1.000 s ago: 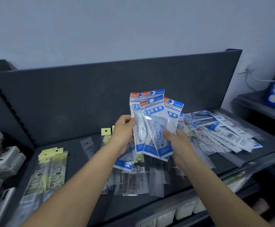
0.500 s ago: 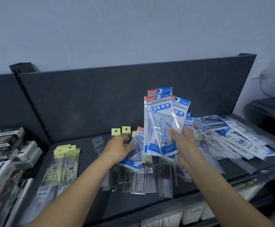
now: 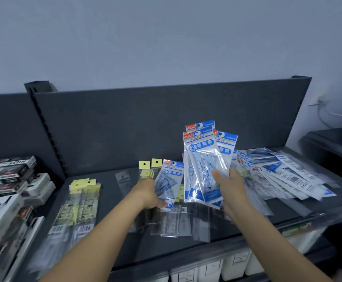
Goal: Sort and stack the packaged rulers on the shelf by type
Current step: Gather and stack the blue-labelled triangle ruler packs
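- Holding a fan of blue-header geometric set packs [image 3: 203,159] upright above the dark shelf [image 3: 107,190], the right hand [image 3: 230,188] pinches them near their lower right corner, thumb across the front and fingers behind.
- The left hand [image 3: 148,193] is low over the shelf, its fingers curled round the lower left edge of a single blue-header pack [image 3: 169,180]; the hand is blurred.
- That single pack lies tilted on top of a row of clear-sleeved rulers [image 3: 174,222] at the shelf's front middle, just left of the held fan.
- A loose pile of blue-header packs [image 3: 284,171] sprawls across the right part of the shelf, behind the right hand.
- Yellow-header ruler packs [image 3: 82,200] lie stacked at the left of the shelf, well apart from the blue ones.
- Two yellow hang tabs [image 3: 144,164] show near the back panel, beside the single pack.
- Black-and-white boxes [image 3: 9,180] are stacked on the neighbouring shelf at far left.
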